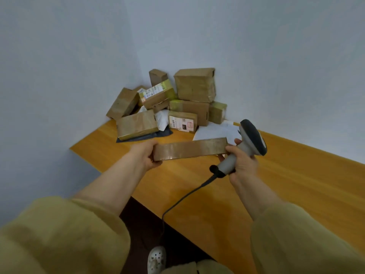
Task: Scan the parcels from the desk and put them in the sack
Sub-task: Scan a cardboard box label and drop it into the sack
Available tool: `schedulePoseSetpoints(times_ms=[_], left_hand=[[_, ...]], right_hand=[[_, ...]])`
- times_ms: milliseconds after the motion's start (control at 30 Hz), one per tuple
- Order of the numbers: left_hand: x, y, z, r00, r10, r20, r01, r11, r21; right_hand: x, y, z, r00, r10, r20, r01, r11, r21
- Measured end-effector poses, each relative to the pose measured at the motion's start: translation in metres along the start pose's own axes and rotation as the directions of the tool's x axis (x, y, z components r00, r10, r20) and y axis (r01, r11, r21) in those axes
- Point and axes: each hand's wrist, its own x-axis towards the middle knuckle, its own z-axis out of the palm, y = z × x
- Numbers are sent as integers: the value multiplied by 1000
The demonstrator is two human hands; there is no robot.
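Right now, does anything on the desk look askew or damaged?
The heap of brown cardboard parcels in the corner of the orange wooden desk is untidy: the leftmost carton leans tilted by the wall, and the large top box has a lifted flap. Nothing spilled.

- The desk has an orange-yellow wooden top and fills the corner.
- A heap of brown parcels lies far beyond the left hand and the right hand.
- A dark grey flat bag lies just beyond the left hand.
- A white flat packet lies just beyond the right hand.
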Motion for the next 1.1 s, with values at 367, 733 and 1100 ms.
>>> schedulePoseSetpoints(times_ms=[367, 733, 1100], left_hand=[[-42, 12, -8, 923, -122, 365, -73, 876, 478], [-44, 55, 40, 864, 261, 429, -463, 745, 480], [-50, 86, 70, 734, 471, 489, -674, 419, 609]], right_hand=[[-28, -45, -55, 996, -23, 91, 24, 1000, -11], [-63, -81, -66, 941, -131, 313, 284, 809, -515], [-118, -95, -61, 845, -79, 529, 453, 631, -630]])
